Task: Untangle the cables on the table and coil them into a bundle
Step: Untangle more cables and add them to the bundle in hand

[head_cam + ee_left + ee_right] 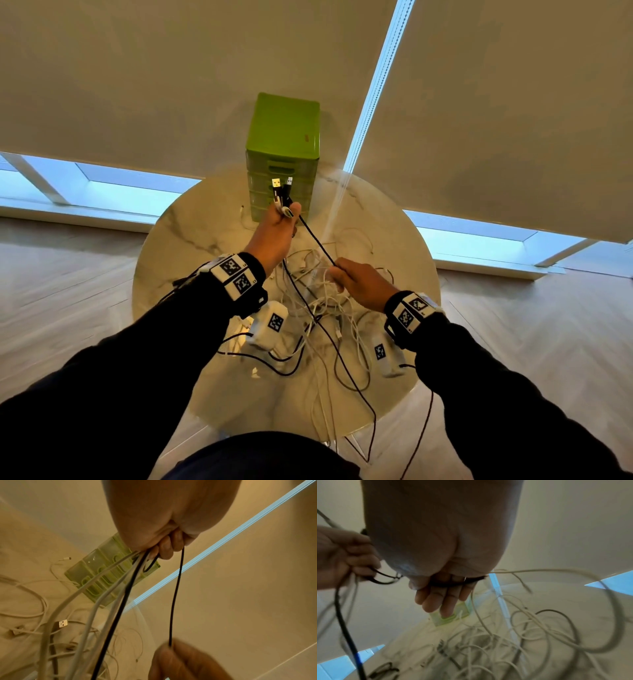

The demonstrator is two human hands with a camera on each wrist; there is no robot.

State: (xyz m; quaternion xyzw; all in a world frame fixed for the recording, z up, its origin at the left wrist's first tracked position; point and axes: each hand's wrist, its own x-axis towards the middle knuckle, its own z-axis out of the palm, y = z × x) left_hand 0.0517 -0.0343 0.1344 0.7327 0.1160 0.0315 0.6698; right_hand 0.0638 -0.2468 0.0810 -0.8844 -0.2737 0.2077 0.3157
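Head view shows your round marble-patterned bench [191, 219] before cream roller blinds [137, 85], a green plastic drawer unit [283, 150] at its far edge. Your left hand [275, 233] clenches gathered cable ends; your right hand [363, 284] pinches the thin black cable [317, 238] above the tangled white cables [325, 308]. Left-wrist view alone shows a loose USB plug [62, 623].

Round marble table [178, 219], green drawer unit [283, 137], pale wood floor [61, 291], cream roller blinds [154, 85] over bright windows [113, 192].

Home or office room: marble round table [191, 219], roller blinds [171, 85], wood floor [61, 291].
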